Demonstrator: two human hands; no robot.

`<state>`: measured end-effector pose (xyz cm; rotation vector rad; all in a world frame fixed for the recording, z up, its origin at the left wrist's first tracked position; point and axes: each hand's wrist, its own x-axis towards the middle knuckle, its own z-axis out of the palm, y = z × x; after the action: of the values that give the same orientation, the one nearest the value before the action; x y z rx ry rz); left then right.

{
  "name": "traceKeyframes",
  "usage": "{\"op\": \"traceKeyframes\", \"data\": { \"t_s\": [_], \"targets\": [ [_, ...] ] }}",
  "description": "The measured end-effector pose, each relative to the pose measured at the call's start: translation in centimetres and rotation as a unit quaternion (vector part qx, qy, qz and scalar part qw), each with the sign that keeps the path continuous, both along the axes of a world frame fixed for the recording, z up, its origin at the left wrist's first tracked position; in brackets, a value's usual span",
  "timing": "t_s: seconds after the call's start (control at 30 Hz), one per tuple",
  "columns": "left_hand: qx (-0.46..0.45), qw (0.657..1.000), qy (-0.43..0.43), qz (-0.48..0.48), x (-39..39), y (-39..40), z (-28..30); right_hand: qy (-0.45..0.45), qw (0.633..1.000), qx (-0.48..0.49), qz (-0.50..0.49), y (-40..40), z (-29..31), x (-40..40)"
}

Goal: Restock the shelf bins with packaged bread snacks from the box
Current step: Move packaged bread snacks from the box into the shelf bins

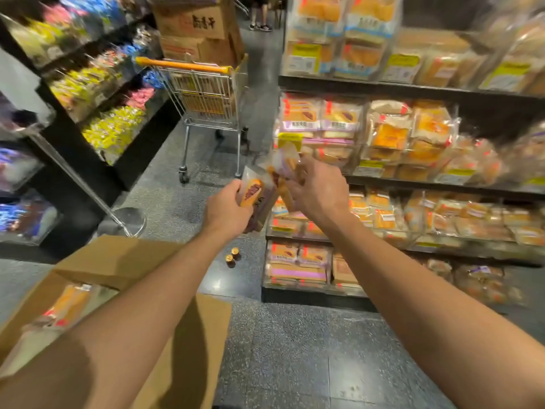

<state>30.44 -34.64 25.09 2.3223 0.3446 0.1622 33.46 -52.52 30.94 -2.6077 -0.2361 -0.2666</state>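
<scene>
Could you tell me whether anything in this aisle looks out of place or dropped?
Yes: three small gold-wrapped items lie loose on the floor near the bottom bread shelf, just past the open box. They look stray, since they resemble none of the bread packs nearby.

Open cardboard box (118, 261) bottom-left, a few bread packs (63, 308) inside; two purple-orange snack packs (256, 196) held upright mid-aisle; shelf bins (298, 264) on right stacked with matching packs.

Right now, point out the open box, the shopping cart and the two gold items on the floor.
box (118, 261): head view, on its raised flap.
shopping cart (182, 64): head view, on its orange handle.
gold items (232, 254): head view, on the pair's middle.
</scene>
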Motion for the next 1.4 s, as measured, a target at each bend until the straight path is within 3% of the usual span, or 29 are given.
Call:
{"op": "traceKeyframes", "data": {
  "t_s": [0.17, 0.43, 0.6, 0.77, 1.0, 1.23, 1.4],
  "targets": [
    [-0.005, 0.998, 0.05, -0.029, 2.2, -8.3, -6.2, 0.049, 0.998, -0.006, -0.047, -8.9, -6.9, 1.2],
    [0.129, 0.987, 0.059, -0.071, 6.2, -11.6, -26.9, 0.116, 0.992, 0.006, -0.047, -14.6, -27.0, 4.0],
    [0.198, 0.975, 0.049, -0.092, 11.1, -10.7, -41.1, 0.09, 0.995, -0.014, -0.038, -15.0, -42.1, 8.8],
    [0.265, 0.96, 0.03, -0.083, 13.9, -9.1, -49.7, 0.052, 0.998, -0.037, -0.002, -14.2, -52.2, 13.0],
    [0.307, 0.944, -0.011, -0.12, 16.4, -9.9, -56.2, 0.002, 0.996, -0.09, 0.023, -13.9, -59.1, 14.6],
    [0.402, 0.904, -0.076, -0.121, 17.5, -9.6, -57.8, 0.035, 0.983, -0.179, 0.028, -13.5, -60.2, 14.6],
    [0.432, 0.888, -0.114, -0.106, 17.8, -9.4, -58.2, 0.03, 0.982, -0.185, 0.035, -13.2, -61.3, 15.6]
  ]
}}
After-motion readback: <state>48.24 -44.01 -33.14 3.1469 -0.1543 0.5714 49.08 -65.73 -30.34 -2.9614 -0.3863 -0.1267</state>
